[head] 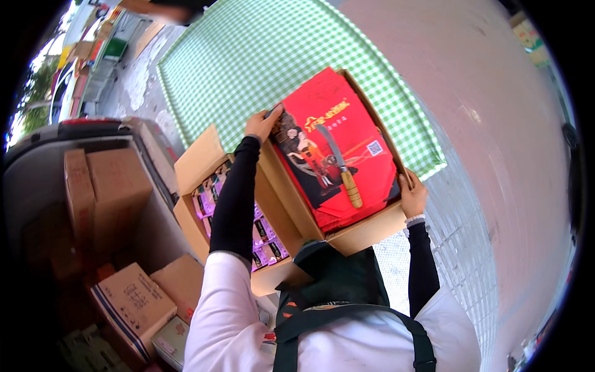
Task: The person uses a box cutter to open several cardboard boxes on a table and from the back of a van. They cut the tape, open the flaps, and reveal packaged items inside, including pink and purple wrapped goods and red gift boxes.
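Observation:
Before me is an open cardboard box [367, 232] with a stack of flat red printed bags or sheets [320, 93] inside. A knife with a wooden handle and a curved blade [348, 183] lies on top of the stack. My left hand [261, 124] grips the box's far left corner, its thumb at the stack's edge. On the right side, my right hand [413, 197] holds the box wall, thumb inside. Under my left forearm, a second open carton [186, 218] holds purple-wrapped packets [265, 235] in rows.
A table with a green-and-white checked cloth [241, 51] extends beyond the box. At left, an open vehicle boot [153, 144] contains cardboard cartons [116, 186]. More cartons [135, 302] are stacked at lower left. Part of another person's arm [162, 11] shows at the top.

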Tool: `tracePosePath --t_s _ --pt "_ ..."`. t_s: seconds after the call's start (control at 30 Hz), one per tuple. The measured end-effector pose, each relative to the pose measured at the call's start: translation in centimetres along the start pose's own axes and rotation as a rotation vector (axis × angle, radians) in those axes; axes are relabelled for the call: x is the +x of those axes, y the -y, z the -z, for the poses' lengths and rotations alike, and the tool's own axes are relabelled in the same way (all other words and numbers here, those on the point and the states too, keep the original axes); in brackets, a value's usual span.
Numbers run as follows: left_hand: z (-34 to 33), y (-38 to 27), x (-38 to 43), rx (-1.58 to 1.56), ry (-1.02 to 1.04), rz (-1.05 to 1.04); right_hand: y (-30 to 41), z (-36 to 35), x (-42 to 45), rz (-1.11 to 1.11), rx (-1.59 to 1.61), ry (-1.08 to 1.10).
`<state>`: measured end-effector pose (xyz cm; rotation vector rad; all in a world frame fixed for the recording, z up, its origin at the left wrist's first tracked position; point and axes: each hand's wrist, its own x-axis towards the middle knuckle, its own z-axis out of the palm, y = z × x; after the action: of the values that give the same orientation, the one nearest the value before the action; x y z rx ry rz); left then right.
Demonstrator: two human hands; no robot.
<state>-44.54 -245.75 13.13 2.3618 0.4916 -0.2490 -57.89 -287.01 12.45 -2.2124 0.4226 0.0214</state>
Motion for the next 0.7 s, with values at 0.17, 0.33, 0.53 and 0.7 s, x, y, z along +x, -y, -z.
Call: tracePosePath --t_s 0.17,0.33,0.53,0.7 --pt "0.2 -1.4 0.0 0.095 0.039 0.017 0.2 0.0 -0.4 0.013 0.085 0.018" --pt "1.7 -2.3 -1.5 0.217 0.107 0.022 3.1 0.4 0.2 -0.012 0.036 0.083" --pt "3.2 -0.9 -3.7 0.586 -0.022 -0.269 2.0 -0.3 1.7 0.025 0.041 0.247" --pt "3.8 3.1 -7.4 0.393 -0.177 -0.269 1.5 0.0 1.9 0.0 0.135 0.286"
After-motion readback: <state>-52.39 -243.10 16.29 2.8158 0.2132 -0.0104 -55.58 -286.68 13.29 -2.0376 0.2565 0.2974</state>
